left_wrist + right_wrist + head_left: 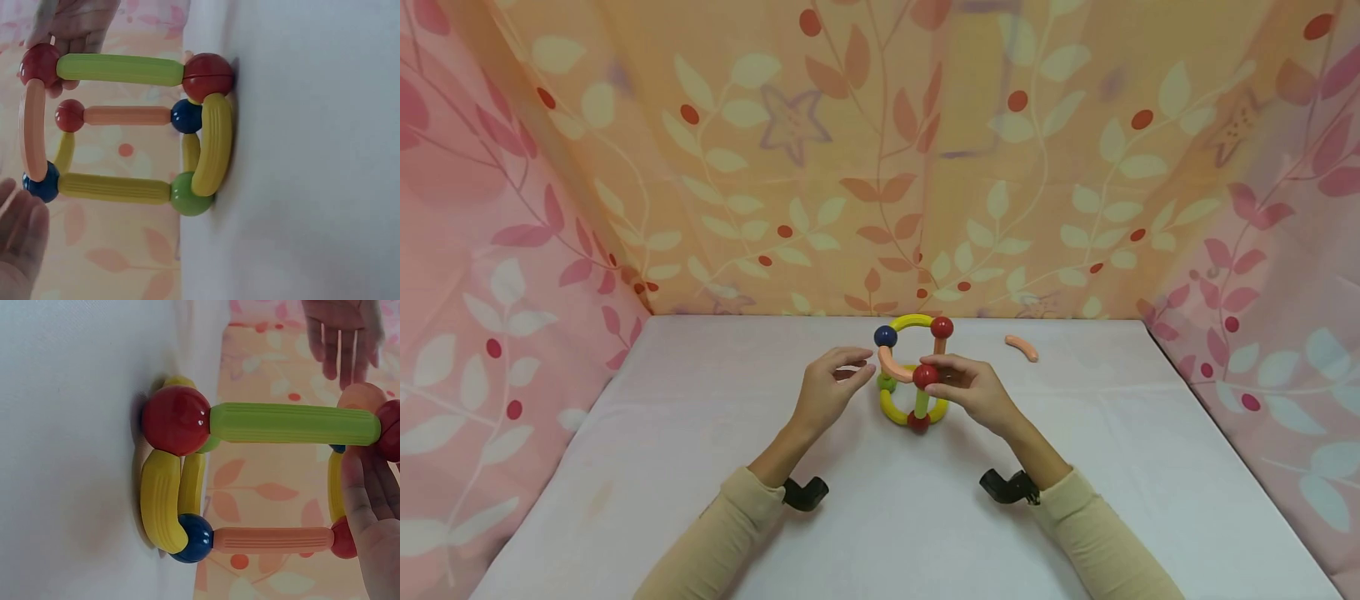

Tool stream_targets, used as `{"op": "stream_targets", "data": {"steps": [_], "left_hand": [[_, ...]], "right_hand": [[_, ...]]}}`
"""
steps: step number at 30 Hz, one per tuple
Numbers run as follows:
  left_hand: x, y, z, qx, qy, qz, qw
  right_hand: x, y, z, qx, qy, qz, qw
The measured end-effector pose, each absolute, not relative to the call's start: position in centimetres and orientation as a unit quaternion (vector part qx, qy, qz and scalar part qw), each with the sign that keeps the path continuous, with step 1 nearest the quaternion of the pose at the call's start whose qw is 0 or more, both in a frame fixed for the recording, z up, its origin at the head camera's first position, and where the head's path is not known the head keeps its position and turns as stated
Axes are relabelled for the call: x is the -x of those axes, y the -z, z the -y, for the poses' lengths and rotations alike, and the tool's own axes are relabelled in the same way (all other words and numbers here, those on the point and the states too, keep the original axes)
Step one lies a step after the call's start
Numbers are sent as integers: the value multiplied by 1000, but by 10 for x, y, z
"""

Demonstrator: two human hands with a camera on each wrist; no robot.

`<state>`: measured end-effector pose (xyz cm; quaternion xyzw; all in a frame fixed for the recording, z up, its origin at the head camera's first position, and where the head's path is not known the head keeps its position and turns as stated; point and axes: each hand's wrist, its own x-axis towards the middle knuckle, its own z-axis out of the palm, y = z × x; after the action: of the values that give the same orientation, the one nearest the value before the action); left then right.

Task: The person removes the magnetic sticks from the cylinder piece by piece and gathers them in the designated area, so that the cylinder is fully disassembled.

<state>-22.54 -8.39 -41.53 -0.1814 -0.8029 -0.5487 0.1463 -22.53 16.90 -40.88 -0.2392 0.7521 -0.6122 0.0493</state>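
Observation:
A toy frame of coloured rods and balls stands upright on the table. My right hand [977,392] holds the red ball [926,376] at its top front corner, thumb and fingers on either side. From that ball a green straight rod [294,424] runs down to a lower red ball [176,420]. A curved peach rod [32,130] links the top red ball to a blue ball [886,337]. Close beside the blue ball is my left hand [826,387], fingers loosely extended, holding nothing. Curved yellow rods [214,144] form part of the base.
A loose curved peach rod [1022,347] lies on the white table [880,525] to the right of the frame. Patterned cloth [880,158] hangs behind and at both sides. Black wrist mounts [806,494] are worn on both forearms.

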Motion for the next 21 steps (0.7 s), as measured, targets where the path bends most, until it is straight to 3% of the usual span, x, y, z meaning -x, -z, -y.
{"op": "stream_targets", "data": {"steps": [5,12,21], "left_hand": [[227,416,85,113,580,803,75],[227,416,79,29,671,737,-79],[228,421,65,-22,779,604,-168]], "right_hand": [[225,410,-168,234,616,-750,47],[223,409,-167,229,613,-755,43],[223,410,-167,234,610,-756,39]]}}
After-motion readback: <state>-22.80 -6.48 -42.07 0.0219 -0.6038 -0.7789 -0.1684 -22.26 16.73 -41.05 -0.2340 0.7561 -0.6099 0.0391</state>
